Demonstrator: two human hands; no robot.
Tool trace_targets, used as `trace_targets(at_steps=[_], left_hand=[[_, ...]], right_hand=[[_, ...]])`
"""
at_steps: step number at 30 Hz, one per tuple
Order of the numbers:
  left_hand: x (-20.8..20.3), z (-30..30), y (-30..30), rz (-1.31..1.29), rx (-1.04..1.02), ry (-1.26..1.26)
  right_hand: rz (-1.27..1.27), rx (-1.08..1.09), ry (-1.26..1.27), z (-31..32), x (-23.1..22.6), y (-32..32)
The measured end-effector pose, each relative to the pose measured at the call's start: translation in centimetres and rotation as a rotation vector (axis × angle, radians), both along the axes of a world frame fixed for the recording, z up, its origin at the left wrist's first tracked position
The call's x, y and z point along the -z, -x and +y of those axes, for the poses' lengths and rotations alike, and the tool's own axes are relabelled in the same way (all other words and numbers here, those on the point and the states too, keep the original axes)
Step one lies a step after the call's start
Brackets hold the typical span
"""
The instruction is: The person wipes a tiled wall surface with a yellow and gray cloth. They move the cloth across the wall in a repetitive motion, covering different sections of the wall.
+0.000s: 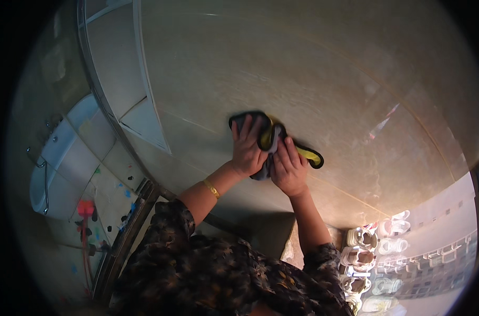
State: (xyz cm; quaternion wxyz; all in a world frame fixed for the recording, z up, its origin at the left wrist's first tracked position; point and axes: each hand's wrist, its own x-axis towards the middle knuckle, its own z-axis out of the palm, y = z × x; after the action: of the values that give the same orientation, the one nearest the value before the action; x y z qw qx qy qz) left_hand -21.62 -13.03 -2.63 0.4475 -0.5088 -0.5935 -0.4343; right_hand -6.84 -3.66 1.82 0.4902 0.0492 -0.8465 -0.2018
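A grey and yellow microfibre cloth point(313, 157) with a black edge lies bunched against a large beige tiled wall point(223, 58). My left hand point(246, 151) holds its left part to the tiles, fingers stretched upward over the grey side. Close by on the right, my right hand point(289, 171) grips the cloth's middle, its fingers held close together and pressing on it. A fold stands up between the two hands, and the yellow end sticks out past my right fingers. The cloth's edges are slightly blurred. What lies under both palms is hidden.
At the left, a white-framed door point(144, 79) borders a bathroom with a white washbasin point(60, 142) and a red dustpan or brush point(85, 207). Several shoes point(358, 258) line the lower right, beside a glossy surface that reflects them. A dark-topped box-like piece point(271, 226) stands below my arms.
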Motion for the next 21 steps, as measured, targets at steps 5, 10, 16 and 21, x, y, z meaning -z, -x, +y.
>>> trace_targets(at_steps=[5, 10, 16, 21], left_hand=[[-3.9, -2.8, 4.4, 0.128, -0.035, 0.063], [-7.7, -2.8, 4.2, -0.208, -0.085, -0.148], [-3.3, -7.1, 8.7, 0.133, -0.019, 0.069], [-8.7, -7.2, 8.0, -0.082, 0.042, -0.17]], right_hand=[[0.12, 0.067, 0.054, 1.7, -3.8, -2.5], [0.113, 0.12, 0.088, -3.7, -5.8, 3.5], [0.013, 0.052, -0.022, -2.2, -2.4, 2.0], [0.216, 0.108, 0.17, -6.1, -7.4, 6.9]])
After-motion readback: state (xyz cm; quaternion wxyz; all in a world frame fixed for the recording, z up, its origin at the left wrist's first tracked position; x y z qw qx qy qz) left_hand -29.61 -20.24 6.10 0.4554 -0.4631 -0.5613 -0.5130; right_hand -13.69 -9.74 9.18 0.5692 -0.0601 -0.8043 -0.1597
